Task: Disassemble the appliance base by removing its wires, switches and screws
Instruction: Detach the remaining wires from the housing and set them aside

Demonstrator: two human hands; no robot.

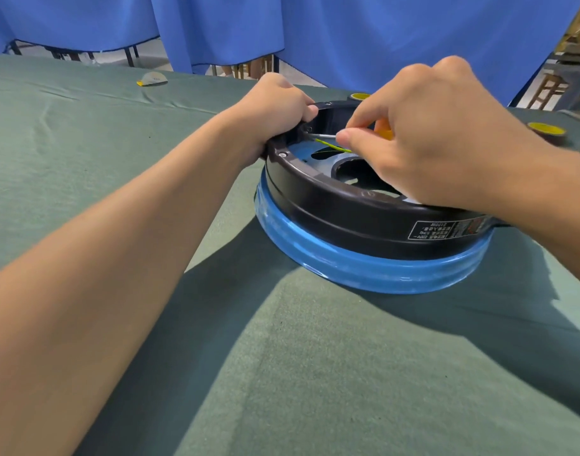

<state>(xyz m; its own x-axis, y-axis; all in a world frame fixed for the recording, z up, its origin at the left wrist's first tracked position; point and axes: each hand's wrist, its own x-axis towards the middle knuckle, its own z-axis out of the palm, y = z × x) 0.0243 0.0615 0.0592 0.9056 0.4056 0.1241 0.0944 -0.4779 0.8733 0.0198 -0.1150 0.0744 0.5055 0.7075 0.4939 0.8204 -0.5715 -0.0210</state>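
The round appliance base (364,225) lies upside down on the green cloth, black on top with a blue band below. My left hand (278,106) grips its far-left rim. My right hand (430,139) holds a screwdriver (325,135) with an orange handle; the metal shaft points left at a screw (306,133) on the inner wall. A yellow-green wire (331,147) runs inside the base just under the shaft. Another screw (283,155) sits on the rim's left side.
Two yellow-topped round parts, one (545,130) at the right and one (361,96) behind the base, lie on the table. A small white and yellow piece (152,80) rests at the far left. Blue curtains (348,34) hang beyond the table's far edge.
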